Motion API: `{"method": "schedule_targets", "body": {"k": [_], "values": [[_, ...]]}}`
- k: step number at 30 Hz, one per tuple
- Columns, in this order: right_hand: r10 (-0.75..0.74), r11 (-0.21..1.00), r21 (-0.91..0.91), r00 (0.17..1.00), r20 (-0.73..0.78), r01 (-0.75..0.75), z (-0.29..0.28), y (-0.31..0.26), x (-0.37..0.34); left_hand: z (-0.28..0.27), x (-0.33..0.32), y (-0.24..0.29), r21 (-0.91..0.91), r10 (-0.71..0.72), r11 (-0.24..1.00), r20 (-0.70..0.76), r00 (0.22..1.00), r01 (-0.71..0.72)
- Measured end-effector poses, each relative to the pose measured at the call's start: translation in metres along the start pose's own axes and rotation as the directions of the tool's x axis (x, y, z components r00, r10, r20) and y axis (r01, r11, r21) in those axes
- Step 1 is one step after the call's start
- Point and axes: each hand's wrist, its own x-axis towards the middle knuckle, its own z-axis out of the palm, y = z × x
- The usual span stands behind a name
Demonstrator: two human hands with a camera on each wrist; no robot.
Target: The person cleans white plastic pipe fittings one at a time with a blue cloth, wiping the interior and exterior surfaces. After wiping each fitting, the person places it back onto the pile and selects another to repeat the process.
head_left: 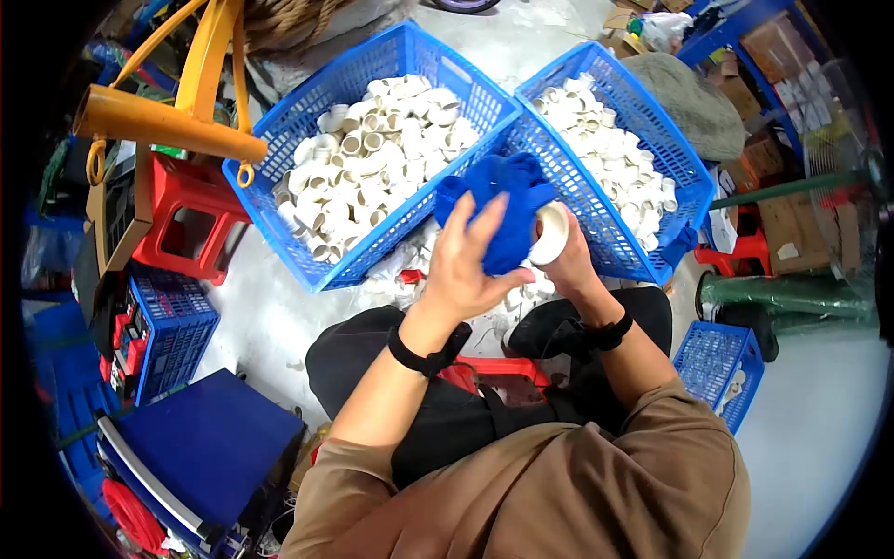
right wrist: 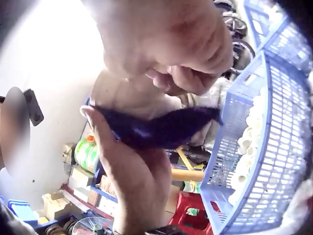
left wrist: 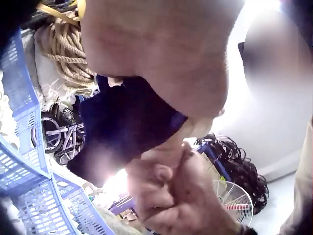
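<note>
In front of the person's lap, the left hand holds a crumpled blue cloth, its thumb reaching toward the other hand. The right hand grips a white plastic pipe fitting with its round open end facing up. Cloth and fitting meet between the hands. From the left wrist, the dark cloth shows under the near hand, and the right hand's fingers are curled. In the right wrist view the cloth lies along the left palm, against the pale fitting.
Two blue crates, one at left and one at right, hold many white fittings. More fittings lie on the floor between them. A red stool, an orange metal frame and a small blue basket stand around the person.
</note>
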Motion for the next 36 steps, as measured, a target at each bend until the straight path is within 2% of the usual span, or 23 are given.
{"method": "schedule_targets", "body": {"k": [1,2,3,4,6,7,8,9,12,13,14,15,16,18,20,22,24,26,28,30,31,32,36], "values": [[0.096,0.985,0.14,0.995,0.024,-0.098,-0.009,-0.012,0.002,0.003,0.0,0.0,-0.06,-0.068,0.996,-0.03,0.997,0.066],[0.186,0.941,0.277,0.981,0.06,-0.196,-0.016,-0.017,0.002,0.001,-0.001,0.0,-0.289,-0.252,0.921,0.067,0.965,0.26],[0.27,0.928,0.256,0.962,0.04,-0.271,-0.02,-0.011,-0.006,0.002,0.008,-0.008,-0.274,-0.076,0.956,0.132,0.988,0.11],[0.169,0.986,-0.019,0.984,0.058,-0.168,-0.033,-0.028,-0.005,0.003,0.023,-0.005,-0.268,0.098,0.962,0.195,0.976,-0.043],[0.006,0.987,-0.163,0.998,0.067,0.005,-0.047,-0.042,-0.004,0.012,0.029,0.021,-0.211,0.119,0.974,0.182,0.976,-0.08],[-0.001,0.986,-0.168,0.998,0.057,0.01,-0.054,-0.043,-0.004,0.019,0.027,0.028,-0.297,0.072,0.955,0.156,0.985,-0.023],[-0.146,0.944,-0.282,0.984,0.106,0.17,-0.06,-0.044,-0.005,0.024,0.021,0.032,-0.381,0.019,0.924,0.135,0.991,0.034],[-0.279,0.865,-0.383,0.945,0.171,0.324,-0.066,-0.044,-0.007,0.037,-0.008,0.012,-0.64,-0.042,0.753,0.188,0.981,0.155],[-0.398,0.762,-0.444,0.882,0.251,0.47,-0.073,-0.04,-0.017,0.034,-0.003,0.026,-0.582,-0.013,0.799,0.229,0.973,0.148],[-0.403,0.728,-0.461,0.86,0.311,0.508,-0.074,-0.038,-0.021,0.034,-0.013,0.024,-0.638,-0.156,0.695,0.313,0.937,0.33],[-0.402,0.727,-0.462,0.86,0.314,0.508,-0.075,-0.038,-0.024,0.035,-0.018,0.025,-0.64,-0.157,0.694,0.312,0.937,0.329],[-0.424,0.692,-0.464,0.831,0.36,0.553,-0.074,-0.04,-0.027,0.033,-0.013,0.037,-0.721,-0.446,0.329,0.45,0.773,0.61],[-0.443,0.658,-0.459,0.8,0.405,0.597,-0.072,-0.042,-0.029,0.029,-0.012,0.043,-0.693,-0.605,-0.128,0.622,0.498,0.71],[-0.458,0.613,-0.468,0.769,0.445,0.636,-0.069,-0.045,-0.031,0.023,-0.006,0.042,-0.689,-0.571,-0.22,0.665,0.481,0.691],[-0.506,0.59,-0.406,0.712,0.488,0.698,-0.065,-0.046,-0.031,0.015,0.001,0.044,-0.601,-0.588,-0.313,0.731,0.346,0.736],[-0.482,0.589,-0.402,0.704,0.522,0.701,-0.064,-0.051,-0.029,0.01,0.0,0.04,-0.607,-0.517,-0.376,0.764,0.386,0.7],[-0.593,0.604,-0.304,0.67,0.446,0.737,-0.063,-0.051,-0.022,0.007,-0.001,0.04,-0.615,-0.446,-0.432,0.781,0.437,0.659],[-0.625,0.623,-0.275,0.678,0.387,0.732,-0.056,-0.042,-0.023,0.008,-0.003,0.048,-0.649,-0.409,-0.628,0.745,0.527,0.43],[-0.585,0.716,-0.312,0.781,0.22,0.624,-0.044,-0.042,-0.024,0.01,-0.011,0.05,-0.692,-0.277,-0.616,0.637,0.72,0.375],[-0.513,0.805,-0.277,0.85,0.119,0.525,-0.032,-0.043,-0.024,0.012,-0.012,0.054,-0.618,-0.346,-0.722,0.713,0.61,0.312],[-0.525,0.785,-0.352,0.849,0.06,0.51,-0.027,-0.043,-0.021,0.01,-0.008,0.06,-0.625,-0.365,-0.715,0.717,0.594,0.313],[-0.541,0.761,-0.424,0.841,0.001,0.49,-0.024,-0.042,-0.018,0.012,-0.009,0.062,-0.635,-0.322,-0.704,0.683,0.655,0.316],[-0.461,0.79,-0.5,0.882,-0.101,0.356,-0.016,-0.041,-0.014,0.012,-0.014,0.059,-0.656,-0.349,-0.676,0.686,0.639,0.335]]}}
